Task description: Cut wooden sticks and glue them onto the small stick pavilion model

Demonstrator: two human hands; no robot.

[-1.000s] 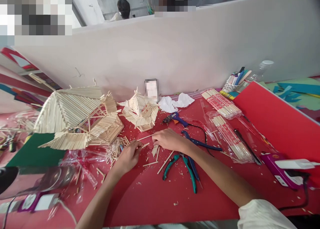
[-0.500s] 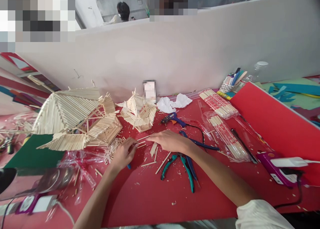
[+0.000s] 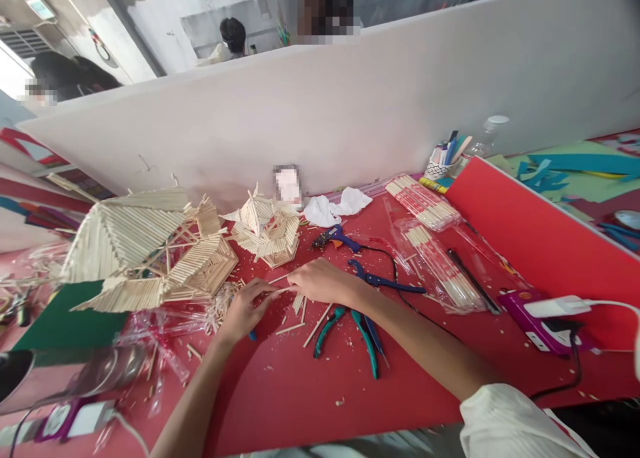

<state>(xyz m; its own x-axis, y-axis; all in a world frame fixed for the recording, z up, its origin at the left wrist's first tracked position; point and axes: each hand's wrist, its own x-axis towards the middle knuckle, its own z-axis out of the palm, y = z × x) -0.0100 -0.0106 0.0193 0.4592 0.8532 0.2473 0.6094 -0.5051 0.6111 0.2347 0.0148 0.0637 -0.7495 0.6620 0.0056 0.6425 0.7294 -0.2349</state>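
My right hand (image 3: 320, 281) is closed on one end of a short wooden stick (image 3: 283, 290) above the red table. At the stick's other end, my left hand (image 3: 250, 306) has its thumb and fingertips closed on it. Loose sticks (image 3: 299, 303) lie just below the hands, partly covered by the right one. Green-handled pliers (image 3: 369, 341) lie open under my right forearm. Behind the hands stands a small roofed model of sticks (image 3: 265, 228); a larger stick-built model (image 3: 135, 238) is on the left. A pile of short stick offcuts (image 3: 225, 305) sits beside my left hand.
A blue glue gun (image 3: 337, 238) and a blue-handled cutter (image 3: 385, 279) lie behind my right arm. Packs of sticks (image 3: 425, 201), a red board (image 3: 550, 245) and a purple power strip (image 3: 533, 321) are on the right. A white partition (image 3: 325, 111) closes the back.
My right fingers, stretched out before, are now curled around a stick's end. The stick has come up between both hands. The head view has shifted slightly.
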